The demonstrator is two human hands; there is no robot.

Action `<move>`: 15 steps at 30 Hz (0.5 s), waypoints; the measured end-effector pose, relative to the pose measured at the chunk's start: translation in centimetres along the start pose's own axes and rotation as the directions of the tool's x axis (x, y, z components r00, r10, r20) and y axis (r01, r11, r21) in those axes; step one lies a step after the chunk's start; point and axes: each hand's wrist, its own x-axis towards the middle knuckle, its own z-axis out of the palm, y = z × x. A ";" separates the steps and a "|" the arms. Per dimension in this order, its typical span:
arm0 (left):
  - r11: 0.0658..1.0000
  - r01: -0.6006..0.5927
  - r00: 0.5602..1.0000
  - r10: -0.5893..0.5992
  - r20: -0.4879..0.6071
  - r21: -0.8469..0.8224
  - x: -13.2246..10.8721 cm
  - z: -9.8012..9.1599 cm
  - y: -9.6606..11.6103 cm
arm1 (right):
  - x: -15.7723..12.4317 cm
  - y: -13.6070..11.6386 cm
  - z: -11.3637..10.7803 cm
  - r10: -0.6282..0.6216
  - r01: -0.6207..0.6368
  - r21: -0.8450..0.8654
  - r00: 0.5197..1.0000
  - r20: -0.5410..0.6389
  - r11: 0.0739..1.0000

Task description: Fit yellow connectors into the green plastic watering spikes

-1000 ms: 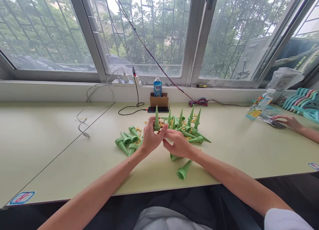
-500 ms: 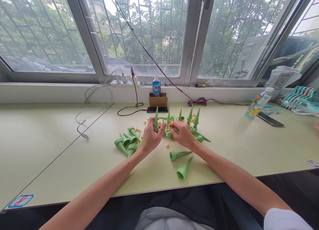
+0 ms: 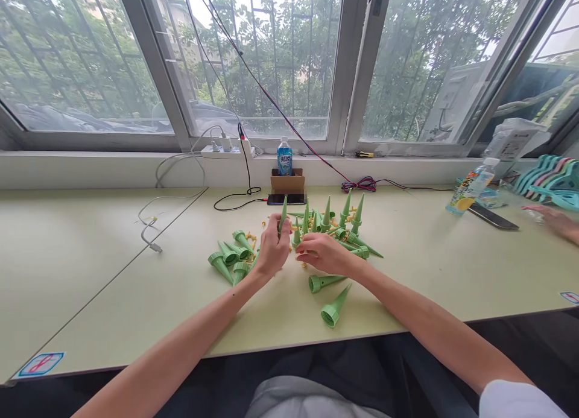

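My left hand (image 3: pixel 272 248) is wrapped round a green plastic watering spike (image 3: pixel 283 213), held upright with its tip pointing up. Just to the right, my right hand (image 3: pixel 326 253) is low over the table with its fingers curled together; whatever is in them is hidden. Below its fingertips a small yellow plastic piece (image 3: pixel 304 265) is partly visible. Several green spikes stand upright behind my hands, such as one spike (image 3: pixel 357 216), among scattered yellow pieces. Two loose spikes lie nearer me, one a spike (image 3: pixel 332 312) with its open collar towards me. More lie left of my left hand, including a spike (image 3: pixel 219 267).
Behind the spikes lie a phone (image 3: pixel 286 199) on a cable and a blue bottle (image 3: pixel 284 157) in a cardboard box (image 3: pixel 288 183). To the right are a tilted drink bottle (image 3: pixel 471 187), another phone (image 3: pixel 492 216), hangers (image 3: pixel 549 177) and another person's hand (image 3: pixel 554 221).
My right hand has moved down and slightly left, towards the small yellow piece. My left hand has turned a little, still holding the spike. Another person's hand has come in at the right.
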 end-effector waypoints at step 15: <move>0.995 -0.066 0.998 0.065 0.013 0.076 -0.2 0.0 0.2 | -0.3 0.5 0.7 0.002 0.000 -0.022 0.994 0.105 1.000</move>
